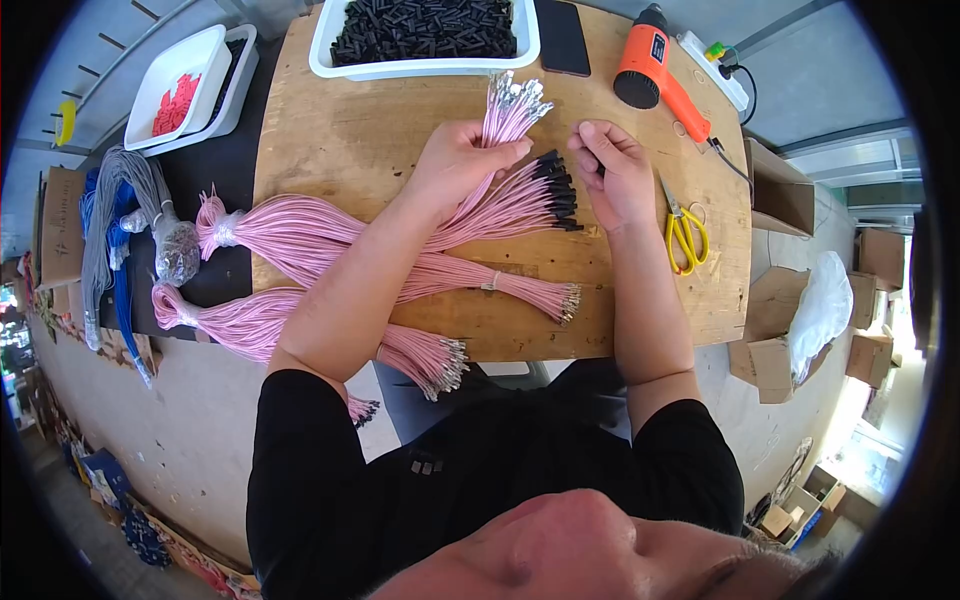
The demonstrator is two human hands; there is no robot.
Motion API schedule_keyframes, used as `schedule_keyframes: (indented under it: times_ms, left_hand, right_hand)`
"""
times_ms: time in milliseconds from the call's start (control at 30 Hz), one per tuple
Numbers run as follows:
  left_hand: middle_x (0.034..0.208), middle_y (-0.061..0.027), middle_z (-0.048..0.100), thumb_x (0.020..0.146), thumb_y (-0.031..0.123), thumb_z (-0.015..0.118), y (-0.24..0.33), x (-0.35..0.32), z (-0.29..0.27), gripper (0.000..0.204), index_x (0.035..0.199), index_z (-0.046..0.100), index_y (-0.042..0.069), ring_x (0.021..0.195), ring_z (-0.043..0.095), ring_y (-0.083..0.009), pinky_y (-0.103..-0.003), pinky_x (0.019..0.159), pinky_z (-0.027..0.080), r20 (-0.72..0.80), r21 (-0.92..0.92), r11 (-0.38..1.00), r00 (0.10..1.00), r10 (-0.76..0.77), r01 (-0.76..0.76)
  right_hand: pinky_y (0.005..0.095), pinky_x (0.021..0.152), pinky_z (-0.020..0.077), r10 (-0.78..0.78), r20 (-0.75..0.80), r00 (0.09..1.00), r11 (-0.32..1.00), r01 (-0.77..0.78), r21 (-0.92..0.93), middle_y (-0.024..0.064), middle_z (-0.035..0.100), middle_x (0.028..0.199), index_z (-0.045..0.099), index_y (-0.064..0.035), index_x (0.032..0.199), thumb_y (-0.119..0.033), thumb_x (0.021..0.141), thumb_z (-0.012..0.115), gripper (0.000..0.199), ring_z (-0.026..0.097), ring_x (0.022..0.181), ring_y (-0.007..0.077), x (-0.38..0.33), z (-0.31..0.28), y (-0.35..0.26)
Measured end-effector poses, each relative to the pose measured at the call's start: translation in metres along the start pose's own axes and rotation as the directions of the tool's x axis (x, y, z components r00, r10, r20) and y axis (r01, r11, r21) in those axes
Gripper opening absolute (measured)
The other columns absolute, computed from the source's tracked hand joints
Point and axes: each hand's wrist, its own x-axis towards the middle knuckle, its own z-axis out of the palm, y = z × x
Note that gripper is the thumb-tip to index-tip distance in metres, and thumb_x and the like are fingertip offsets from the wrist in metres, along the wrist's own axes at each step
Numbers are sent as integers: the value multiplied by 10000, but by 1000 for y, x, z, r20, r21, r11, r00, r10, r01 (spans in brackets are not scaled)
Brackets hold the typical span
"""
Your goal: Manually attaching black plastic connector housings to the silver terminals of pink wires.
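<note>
My left hand [455, 165] is closed around a bundle of pink wires [512, 120], with their bare silvery metal terminals pointing up above the thumb. Just to its right, my right hand [615, 172] is raised, its thumb and fingers pinched and curled. A small dark piece, looking like a black sleeve [599, 169], shows among those fingers. Between and below the hands, pink wires with black sleeved ends [557, 190] fan out on the table. Past the left hand stands a white tray [425, 70] full of loose black sleeves.
More pink wire bundles [300, 225] lie across the wooden table [560, 335]. Yellow-handled scissors [684, 235], an orange heat gun [650, 70], a power strip [712, 72] and a dark phone [562, 38] are around the right side. Grey and blue cables [130, 200] and a tray with red pieces [195, 75] lie left.
</note>
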Motion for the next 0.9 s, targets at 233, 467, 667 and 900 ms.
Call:
schedule_keyframes:
  times_ms: [233, 467, 667, 900]
  left_hand:
    - [880, -74, 710, 876, 115, 751, -2, 0, 0, 277, 1097, 707, -46, 752, 642, -113, -240, 702, 521, 54, -132, 991, 998, -15, 22]
    - [890, -101, 724, 885, 98, 738, -5, 1, 1, 234, 1060, 707, -54, 745, 659, -126, -255, 696, 544, 136, -29, 1000, 991, -7, 11]
    - [866, -95, 720, 877, 85, 741, -7, 3, 1, 239, 1068, 698, -52, 728, 650, -123, -251, 674, 527, 67, -107, 994, 998, 21, -14]
    - [825, -73, 699, 878, 72, 739, -10, 5, 0, 152, 975, 699, -37, 701, 629, -107, -239, 641, 504, 23, 38, 994, 995, 102, -102]
  right_hand:
    - [178, 488, 296, -44, 27, 999, 998, 45, -51, 58, 692, 878, 673, 43, 1111, -78, 932, 682, 216, 412, 564, 19, 0, 11, 5]
    - [178, 491, 304, -52, 78, 996, 994, 59, -95, -3, 642, 784, 681, 18, 1002, -70, 915, 705, 126, 413, 564, 15, 1, 10, 8]
    - [183, 489, 298, -58, 50, 997, 980, 66, -187, -18, 623, 756, 684, -3, 934, -70, 892, 731, 92, 422, 566, 12, -4, 11, 6]
    - [184, 487, 298, 35, 85, 996, 983, -19, -181, 3, 623, 777, 678, 4, 959, -91, 912, 707, 110, 428, 575, 21, -7, 16, 6]
